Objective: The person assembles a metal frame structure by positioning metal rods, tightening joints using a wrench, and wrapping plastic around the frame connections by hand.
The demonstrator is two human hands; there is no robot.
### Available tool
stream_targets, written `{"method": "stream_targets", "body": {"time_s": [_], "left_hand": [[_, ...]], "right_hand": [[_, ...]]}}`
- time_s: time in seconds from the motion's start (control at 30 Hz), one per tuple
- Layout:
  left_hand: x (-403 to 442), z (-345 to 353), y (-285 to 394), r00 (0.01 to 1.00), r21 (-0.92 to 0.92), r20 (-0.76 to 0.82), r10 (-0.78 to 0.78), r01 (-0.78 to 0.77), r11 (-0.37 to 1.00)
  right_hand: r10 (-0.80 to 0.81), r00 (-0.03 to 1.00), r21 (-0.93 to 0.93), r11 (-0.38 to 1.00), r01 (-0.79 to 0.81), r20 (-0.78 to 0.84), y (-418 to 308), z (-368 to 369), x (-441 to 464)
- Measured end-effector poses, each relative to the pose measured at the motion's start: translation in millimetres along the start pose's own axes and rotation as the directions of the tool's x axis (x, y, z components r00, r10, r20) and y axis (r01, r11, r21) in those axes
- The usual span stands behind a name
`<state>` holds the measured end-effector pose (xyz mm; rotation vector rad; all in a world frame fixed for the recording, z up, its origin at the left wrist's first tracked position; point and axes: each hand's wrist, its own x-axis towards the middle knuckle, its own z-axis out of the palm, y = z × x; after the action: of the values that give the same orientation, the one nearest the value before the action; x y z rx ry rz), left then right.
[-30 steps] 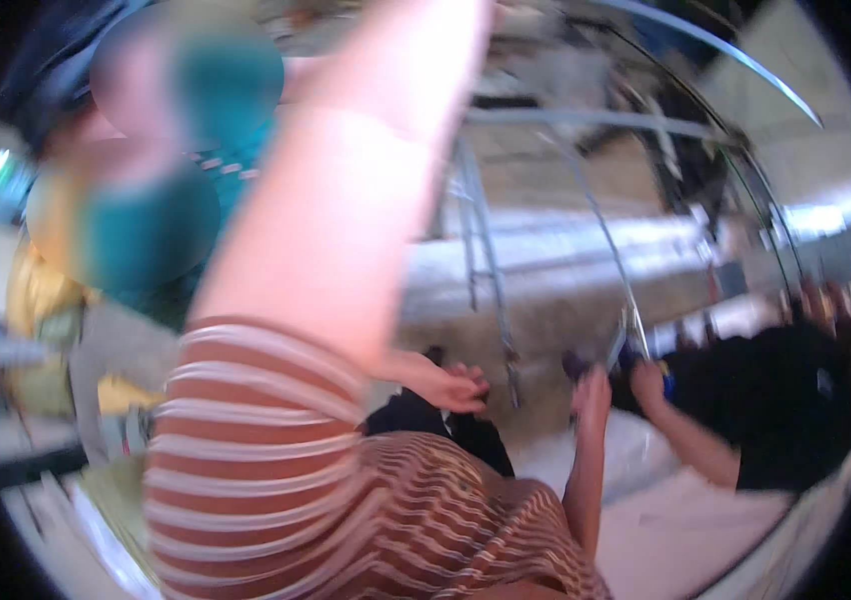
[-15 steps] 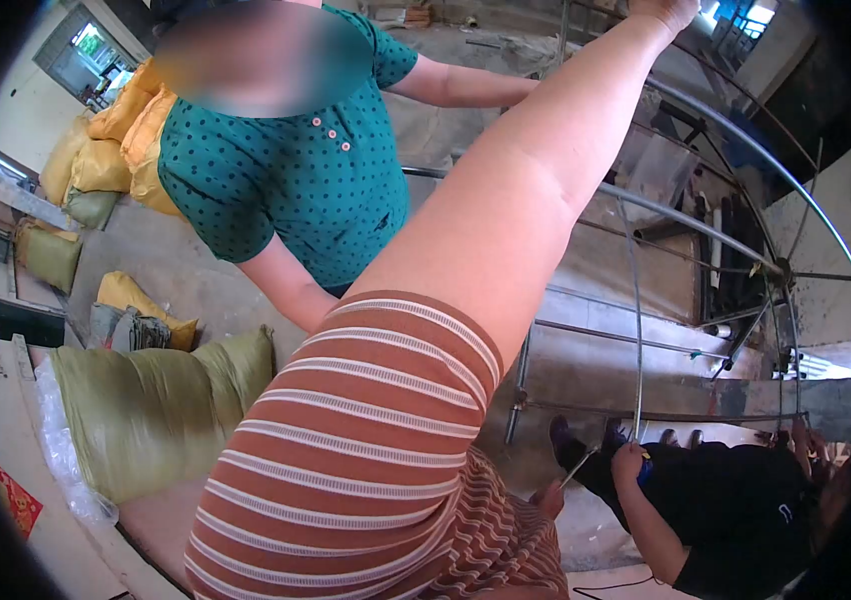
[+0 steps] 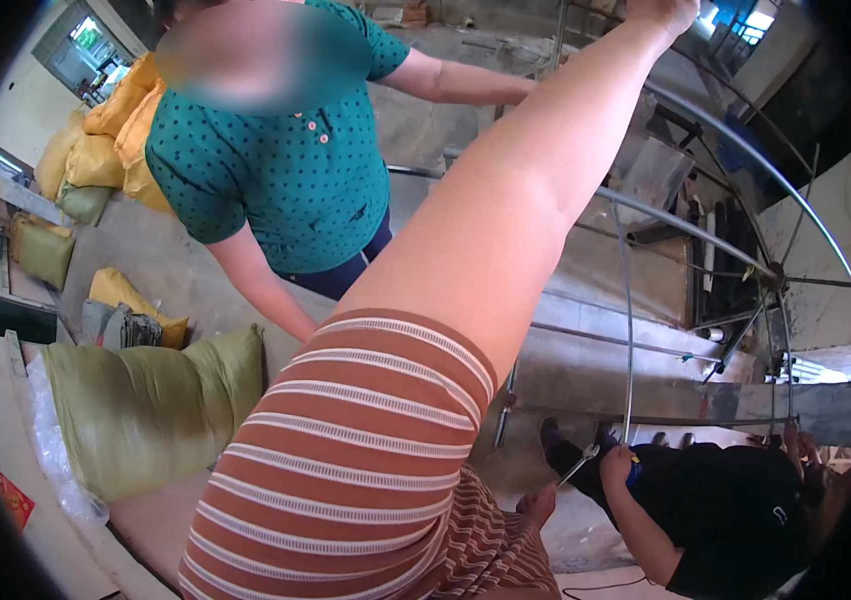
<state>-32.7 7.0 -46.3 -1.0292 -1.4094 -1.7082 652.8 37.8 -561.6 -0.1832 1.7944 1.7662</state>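
Observation:
My left arm, in a brown striped sleeve (image 3: 336, 430), stretches to the top edge. There my left hand (image 3: 664, 12) is partly cut off; its fingers look curled, but what they hold is hidden. A frame of metal tubes (image 3: 696, 232) lies beside that forearm. Low in the view, in front of striped cloth (image 3: 491, 535), my right hand (image 3: 540, 503) is closed on the handle of a wrench (image 3: 578, 465). The wrench head points up and right, close to the hand (image 3: 618, 466) of a person in black, which is at a thin metal rod (image 3: 630, 350).
A person in a green dotted shirt (image 3: 296, 190) stands across from me, one arm reaching toward the frame behind my forearm. A large green sack (image 3: 151, 415) lies at left, with yellow sacks (image 3: 96, 160) farther back. The person in black (image 3: 736, 520) is at lower right.
The person in green has shifted slightly left and lower in the view. The wrench head shows more clearly beside my right hand. My left arm has barely moved.

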Motion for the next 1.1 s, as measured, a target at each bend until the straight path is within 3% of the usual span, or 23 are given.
{"method": "stream_targets", "body": {"time_s": [0.07, 0.1, 0.2, 0.23, 0.27, 0.33, 0.43, 0.6, 0.73, 0.8, 0.83, 0.9, 0.93, 1.0, 1.1], "left_hand": [[-3, 6, -2, 0.998, 0.014, -0.071, 0.003, -0.002, 1.000], [-4, 4, 0, 0.999, 0.010, -0.052, -0.001, 0.001, 1.000], [-8, 2, 10, 1.000, -0.006, -0.018, -0.003, 0.003, 1.000], [-10, 4, 12, 1.000, -0.010, -0.012, -0.005, 0.004, 1.000], [-13, 3, 12, 1.000, -0.007, -0.008, -0.010, 0.010, 1.000], [-14, 7, 12, 1.000, -0.009, -0.001, -0.017, 0.017, 1.000], [-16, 10, 15, 1.000, -0.012, -0.005, -0.030, 0.029, 0.999], [-19, 15, 14, 0.999, -0.004, -0.002, -0.048, 0.048, 0.999], [-21, 18, 14, 0.996, 0.028, 0.056, -0.069, 0.068, 0.997], [-27, 15, 17, 0.975, 0.082, 0.165, -0.147, 0.135, 0.987], [-36, 13, 27, 0.999, -0.024, -0.024, -0.041, 0.041, 0.999], [-36, 21, 31, 0.986, -0.018, -0.126, -0.106, 0.105, 0.994], [-35, 23, 33, 0.975, -0.017, -0.176, -0.134, 0.133, 0.991], [-36, 20, 32, 0.986, -0.129, -0.110, -0.125, 0.111, 0.985], [-36, 19, 33, 0.990, -0.194, -0.071, -0.122, 0.107, 0.975]], "right_hand": [[0.098, 0.991, -0.132, 0.985, -0.109, -0.087, -55, 23, -2], [-0.036, 0.996, 0.016, 0.999, 0.038, -0.078, -51, 27, -3], [0.000, 0.996, -0.238, 0.971, -0.020, -0.084, -63, 31, 6], [-0.014, 0.998, -0.113, 0.994, 0.007, -0.063, -52, 32, 5], [-0.057, 0.998, 0.131, 0.990, 0.060, -0.030, -43, 27, 2], [-0.101, 0.995, 0.475, 0.875, 0.094, -0.011, 4, 9, -7], [-0.125, 0.992, 0.664, 0.744, 0.079, 0.022, 53, -13, -14], [-0.158, 0.986, 0.614, 0.783, 0.097, 0.046, -34, 26, 4], [-0.078, 0.995, 0.701, 0.713, 0.011, 0.064, -11, 18, -1], [-0.072, 0.994, 0.731, 0.682, -0.012, 0.083, 5, 10, -2], [-0.093, 0.992, 0.723, 0.691, -0.001, 0.090, 6, 11, -2], [-0.140, 0.986, 0.708, 0.705, 0.033, 0.093, 25, 3, -5], [-0.142, 0.986, 0.645, 0.762, 0.055, 0.083, 19, 6, -3], [-0.123, 0.991, 0.437, 0.895, 0.088, 0.053, -12, 19, 0], [-0.164, 0.986, 0.215, 0.964, 0.155, 0.025, -21, 23, 0]]}}
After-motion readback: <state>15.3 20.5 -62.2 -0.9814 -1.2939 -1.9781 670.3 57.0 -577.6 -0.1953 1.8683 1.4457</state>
